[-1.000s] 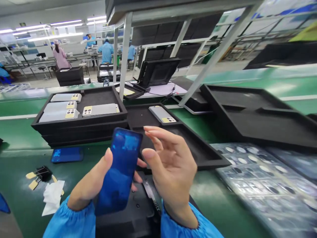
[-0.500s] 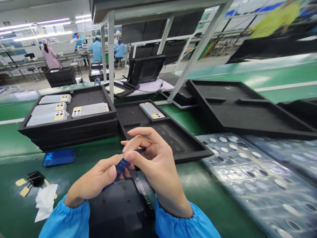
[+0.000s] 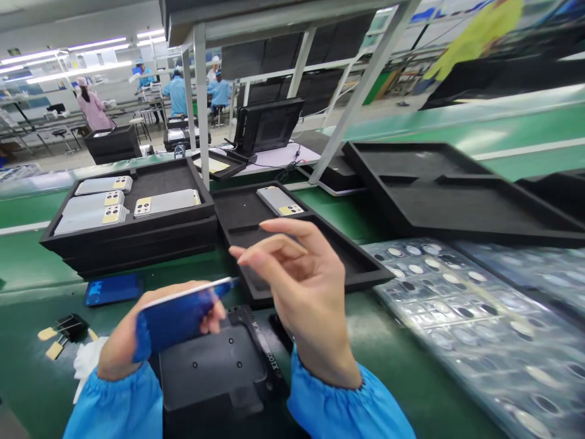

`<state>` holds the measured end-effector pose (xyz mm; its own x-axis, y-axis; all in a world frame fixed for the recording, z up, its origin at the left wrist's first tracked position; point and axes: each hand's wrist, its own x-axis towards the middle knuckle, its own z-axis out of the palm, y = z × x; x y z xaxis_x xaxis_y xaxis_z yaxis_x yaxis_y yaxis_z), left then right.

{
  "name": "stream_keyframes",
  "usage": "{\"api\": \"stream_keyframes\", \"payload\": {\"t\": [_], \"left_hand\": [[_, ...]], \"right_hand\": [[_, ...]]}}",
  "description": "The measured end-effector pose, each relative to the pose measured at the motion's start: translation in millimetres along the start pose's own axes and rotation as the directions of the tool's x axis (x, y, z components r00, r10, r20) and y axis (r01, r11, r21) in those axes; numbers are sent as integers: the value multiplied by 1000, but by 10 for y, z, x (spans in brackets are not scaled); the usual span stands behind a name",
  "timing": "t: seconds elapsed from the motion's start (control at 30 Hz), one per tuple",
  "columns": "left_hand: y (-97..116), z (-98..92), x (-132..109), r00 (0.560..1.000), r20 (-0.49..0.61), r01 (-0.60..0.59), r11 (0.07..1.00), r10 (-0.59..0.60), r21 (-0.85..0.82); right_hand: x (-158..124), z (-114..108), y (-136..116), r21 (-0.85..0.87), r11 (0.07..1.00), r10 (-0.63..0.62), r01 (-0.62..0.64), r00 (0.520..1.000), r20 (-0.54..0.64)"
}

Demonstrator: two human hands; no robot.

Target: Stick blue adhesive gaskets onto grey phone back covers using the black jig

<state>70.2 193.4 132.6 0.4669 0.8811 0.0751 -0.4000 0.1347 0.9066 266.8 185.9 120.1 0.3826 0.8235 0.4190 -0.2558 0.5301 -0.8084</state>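
The panel (image 3: 176, 323) is swinging leftward, left hand (image 3: 119, 344) clasping it — whether right hand (image 3: 311, 292) is pinching, I can't tell.

Surface (image 3: 379, 360): smooth, glossy. Panel (image 3: 171, 323) in left hand (image 3: 121, 342): smooth, glossy. Fixture (image 3: 205, 372), surface's near edge: mostly matt, plastic-looking. Blister sheet (image 3: 470, 323), toward right edge: clear, shiny plastic. Stacked trays (image 3: 137, 249), toward left edge: matt, foam-like. Tissue (image 3: 88, 358): soft, crumpled paper. Sleeves (image 3: 116, 402): gathered cloth, slight sheen.
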Motion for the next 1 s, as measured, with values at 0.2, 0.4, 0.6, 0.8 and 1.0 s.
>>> {"api": "stream_keyframes", "payload": {"t": [0.2, 0.4, 0.6, 0.8, 1.0], "left_hand": [[209, -15, -144, 961, -276, -70, 976, 11, -205], [138, 24, 41, 951, -305, -121, 969, 51, -217], [188, -31, 149, 872, -476, -239, 946, 111, -217], [231, -124, 148, 854, -500, -292, 929, 147, -226], [138, -63, 194, 913, -408, -121, 935, -27, -333]], "right_hand": [[11, 35, 159, -233, 964, 187, -131, 953, 237], [-213, 271, 184, -328, 912, 395, -247, 748, 533], [-225, 215, 190, -465, 850, 509, -248, 613, 604], [-239, 232, 249, -442, 846, 521, -298, 636, 569], [-239, 235, 242, -443, 844, 530, -302, 599, 600]]}}
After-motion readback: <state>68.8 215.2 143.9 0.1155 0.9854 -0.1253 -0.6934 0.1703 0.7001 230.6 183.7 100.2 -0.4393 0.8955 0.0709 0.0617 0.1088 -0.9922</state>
